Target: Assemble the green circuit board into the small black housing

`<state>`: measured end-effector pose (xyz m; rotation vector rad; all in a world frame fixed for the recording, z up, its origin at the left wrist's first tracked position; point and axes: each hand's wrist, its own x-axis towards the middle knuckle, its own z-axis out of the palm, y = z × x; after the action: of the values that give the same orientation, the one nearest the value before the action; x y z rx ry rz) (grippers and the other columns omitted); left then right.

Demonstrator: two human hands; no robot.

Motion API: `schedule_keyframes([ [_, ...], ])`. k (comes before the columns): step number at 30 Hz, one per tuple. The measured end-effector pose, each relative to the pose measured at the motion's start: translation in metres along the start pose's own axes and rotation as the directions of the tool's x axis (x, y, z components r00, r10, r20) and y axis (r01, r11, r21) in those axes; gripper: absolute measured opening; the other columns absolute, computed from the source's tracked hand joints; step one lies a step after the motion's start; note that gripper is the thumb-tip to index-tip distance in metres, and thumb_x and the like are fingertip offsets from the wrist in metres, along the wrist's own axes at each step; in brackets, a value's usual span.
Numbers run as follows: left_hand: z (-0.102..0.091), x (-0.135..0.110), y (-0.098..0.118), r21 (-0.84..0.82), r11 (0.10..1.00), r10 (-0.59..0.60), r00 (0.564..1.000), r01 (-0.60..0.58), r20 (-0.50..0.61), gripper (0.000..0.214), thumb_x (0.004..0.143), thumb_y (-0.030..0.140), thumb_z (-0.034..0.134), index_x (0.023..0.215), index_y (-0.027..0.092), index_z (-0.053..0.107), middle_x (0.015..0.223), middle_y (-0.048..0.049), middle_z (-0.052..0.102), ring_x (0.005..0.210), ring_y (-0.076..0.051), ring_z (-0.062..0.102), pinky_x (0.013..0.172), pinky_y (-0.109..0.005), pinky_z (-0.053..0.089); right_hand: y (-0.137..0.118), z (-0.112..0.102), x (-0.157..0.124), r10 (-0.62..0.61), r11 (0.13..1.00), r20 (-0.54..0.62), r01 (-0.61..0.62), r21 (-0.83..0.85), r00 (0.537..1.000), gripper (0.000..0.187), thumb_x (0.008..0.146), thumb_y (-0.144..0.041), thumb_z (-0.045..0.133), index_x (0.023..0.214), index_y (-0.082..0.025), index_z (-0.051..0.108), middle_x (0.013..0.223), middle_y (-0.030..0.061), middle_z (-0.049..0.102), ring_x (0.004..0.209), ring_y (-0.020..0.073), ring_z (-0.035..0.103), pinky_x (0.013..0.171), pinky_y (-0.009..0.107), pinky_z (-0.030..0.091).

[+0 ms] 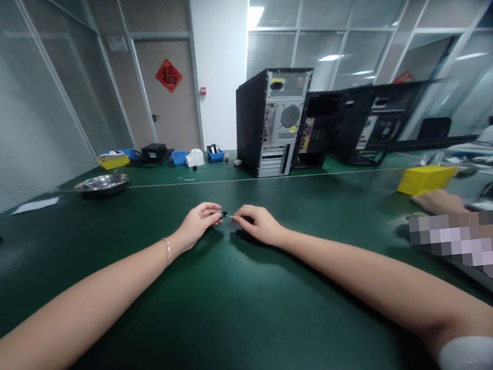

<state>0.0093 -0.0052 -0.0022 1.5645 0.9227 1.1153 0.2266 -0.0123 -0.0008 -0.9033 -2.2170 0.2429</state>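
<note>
Right around the middle of the green table [236, 308], both hands are busy with something tiny. The left hand [197, 223] has its fingers bunched in a tight pinch, thumb to fingertips, on a little dark piece with a hint of green [224, 214], which pokes out toward the right. The right hand [261, 224] has thumb and index finger nearly closed on a thin, pale sliver [230, 216] that points at the dark piece. Too small to say if the two bits actually touch, or what they're made of. Both hands sit low, just over the tabletop.

Texture-wise, the table is smooth with a soft sheen, and a thin pale line [168, 185] runs straight across it past the hands. Left wrist has a slim, shiny bracelet [168, 252]. Over to the left there's a round, shallow dish [102, 185], shiny like polished metal, with a flat white sheet [36, 206] next to it. Further back stands a boxy computer tower [281, 120], black side panel, bare-metal rear with a round perforated grille. Off to the right, another person's hand [440, 201] is right by a blocky bright yellow box [424, 179].
</note>
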Motion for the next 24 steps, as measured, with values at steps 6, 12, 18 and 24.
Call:
schedule_keyframes([
  [6, -0.0037, 0.0016, -0.0026, 0.021, 1.0, 0.004, 1.0, -0.004, -0.019, 0.034, 0.073, 0.026, 0.072, 0.103, 0.013, 0.065, 0.098, -0.0077, 0.067, 0.087, -0.017, 0.062, 0.081, -0.033, 0.049, -0.0028, -0.0015, -0.0003, -0.013, 1.0, 0.008, 0.012, 0.014, 1.0, 0.019, 0.095, -0.024, 0.052, 0.088, -0.018, 0.068, 0.086, 0.0046, 0.068, 0.08, 0.0164, 0.063, 0.078, 0.029, 0.048],
  [12, -0.0021, -0.0007, 0.0034, 0.06, 0.998, -0.001, 1.0, 0.002, -0.017, 0.038, 0.08, 0.024, 0.066, 0.117, 0.015, 0.067, 0.098, -0.0065, 0.067, 0.086, -0.017, 0.061, 0.082, -0.033, 0.049, -0.0039, -0.0019, -0.0006, -0.021, 1.0, 0.015, 0.021, 0.019, 1.0, 0.02, 0.096, -0.025, 0.051, 0.089, -0.018, 0.069, 0.086, 0.0049, 0.068, 0.08, 0.0166, 0.062, 0.078, 0.029, 0.048],
  [18, 0.0031, -0.0015, 0.0033, 0.04, 0.999, 0.0, 1.0, 0.0, 0.019, 0.044, 0.087, 0.019, 0.057, 0.13, 0.014, 0.053, 0.107, -0.0094, 0.063, 0.092, -0.016, 0.066, 0.086, -0.035, 0.053, -0.0035, -0.0015, -0.0002, -0.02, 1.0, 0.021, 0.02, 0.013, 1.0, 0.02, 0.095, -0.025, 0.052, 0.089, -0.018, 0.069, 0.084, 0.0048, 0.068, 0.079, 0.0165, 0.062, 0.077, 0.029, 0.048],
  [24, 0.0031, -0.0031, 0.0047, 0.126, 0.992, 0.014, 0.999, -0.02, 0.052, 0.027, 0.084, 0.024, 0.064, 0.109, 0.013, 0.065, 0.103, -0.0085, 0.066, 0.083, -0.015, 0.063, 0.08, -0.032, 0.05, -0.0017, -0.0003, 0.0, 0.009, 1.0, -0.004, -0.009, -0.009, 1.0, 0.02, 0.095, -0.024, 0.051, 0.089, -0.017, 0.069, 0.087, 0.0055, 0.069, 0.08, 0.0167, 0.063, 0.078, 0.028, 0.048],
])
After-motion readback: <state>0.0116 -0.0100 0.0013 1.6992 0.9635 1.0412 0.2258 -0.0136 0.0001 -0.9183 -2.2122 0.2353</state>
